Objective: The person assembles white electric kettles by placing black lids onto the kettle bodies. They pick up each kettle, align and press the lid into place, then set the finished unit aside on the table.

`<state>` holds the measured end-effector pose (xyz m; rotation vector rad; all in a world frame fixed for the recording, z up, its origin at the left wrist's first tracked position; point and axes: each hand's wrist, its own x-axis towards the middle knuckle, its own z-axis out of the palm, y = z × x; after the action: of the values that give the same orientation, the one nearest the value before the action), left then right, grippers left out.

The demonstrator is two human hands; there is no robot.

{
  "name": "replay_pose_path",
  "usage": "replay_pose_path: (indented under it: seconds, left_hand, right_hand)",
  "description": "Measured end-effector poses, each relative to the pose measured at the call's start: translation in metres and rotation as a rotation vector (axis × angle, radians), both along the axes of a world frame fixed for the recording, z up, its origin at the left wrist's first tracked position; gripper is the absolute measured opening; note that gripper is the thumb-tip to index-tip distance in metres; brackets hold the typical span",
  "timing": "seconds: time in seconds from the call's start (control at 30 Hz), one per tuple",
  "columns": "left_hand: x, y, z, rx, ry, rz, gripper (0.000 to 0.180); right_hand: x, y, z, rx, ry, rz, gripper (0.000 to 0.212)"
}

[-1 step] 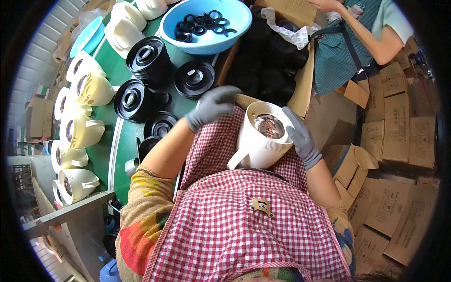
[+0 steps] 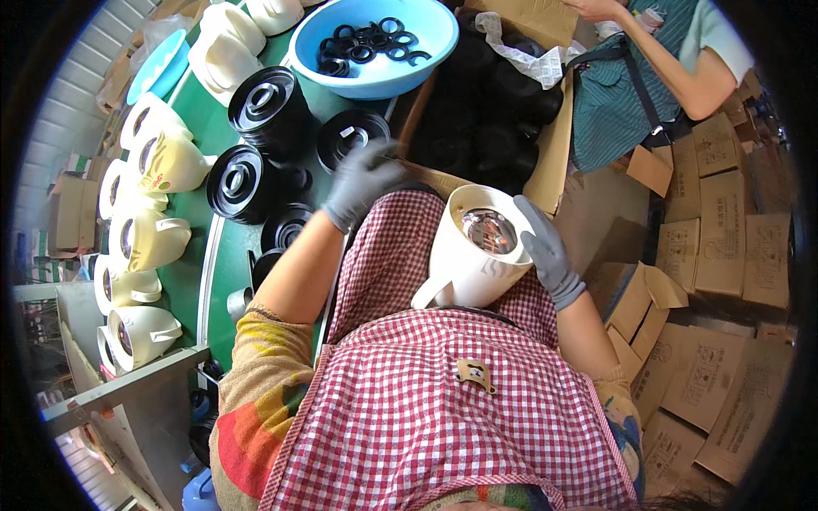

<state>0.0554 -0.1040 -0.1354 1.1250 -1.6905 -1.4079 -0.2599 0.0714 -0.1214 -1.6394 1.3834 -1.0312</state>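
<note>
A white jug (image 2: pixel 464 264) with a side handle lies tilted on my lap, its round mouth upward and a shiny mirror-like liner inside. My right hand (image 2: pixel 548 254), in a grey glove, holds the jug's right side, thumb and fingers against its rim and wall. On the other side my left hand (image 2: pixel 365 183), also gloved in grey, is raised with fingers extended and holds nothing visible. It overlaps the lower edge of a flat black round part (image 2: pixel 345 136) on the green table; whether it touches that part I cannot tell.
Stacks of black round parts (image 2: pixel 271 106) stand on the green table (image 2: pixel 192 294), near a blue basin (image 2: pixel 366 83) of black rings. White jugs (image 2: pixel 149 238) line its left edge. An open carton (image 2: pixel 550 162) holds dark parts; a person (image 2: pixel 626 102) works beyond. Cartons (image 2: pixel 724 230) fill the right.
My left hand has moved left and slightly up, away from the jug's mouth and over the edge of the flat black part. The right hand and jug stay in place.
</note>
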Motion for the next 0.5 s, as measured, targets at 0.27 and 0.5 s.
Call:
replay_pose_path:
  seconds: [0.27,0.5]
  left_hand:
    - [0.082,-0.087,-0.028,-0.020,-1.182,0.415,0.049]
    - [0.095,-0.101,-0.009,-0.178,-1.026,0.531,0.038]
  right_hand:
    - [-0.004,-0.024,-0.005,-0.024,-0.040,0.084,0.057]
    - [-0.023,-0.062,0.014,-0.097,-0.132,-0.020,0.058]
